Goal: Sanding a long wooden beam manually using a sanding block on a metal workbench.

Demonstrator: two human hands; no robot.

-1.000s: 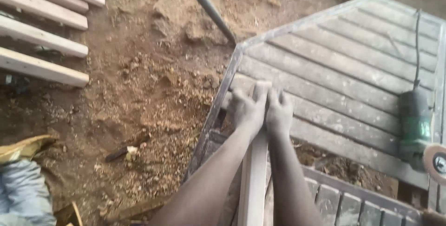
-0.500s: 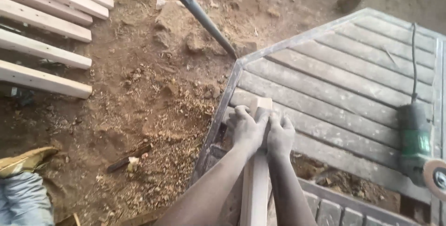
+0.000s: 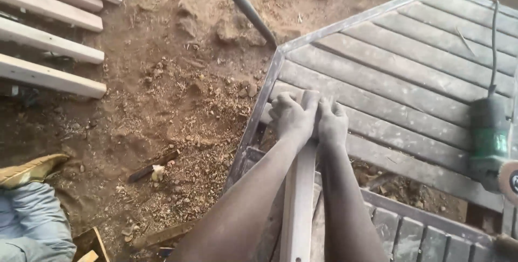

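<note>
While both hands point(image 3: 313, 122) clasp the wooden slat point(image 3: 298, 197) | panel edge point(image 3: 259, 111) left | green grinder point(image 3: 490, 138) right

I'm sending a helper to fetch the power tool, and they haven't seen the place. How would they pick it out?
Start at the big grey slatted wooden panel with a metal frame lying on the dirt. At its right edge lies the green hand-held grinder, a dark cord running up from it and a round disc at its lower end. It is the only green, corded thing there; everything near it is bare wood or soil.
</note>
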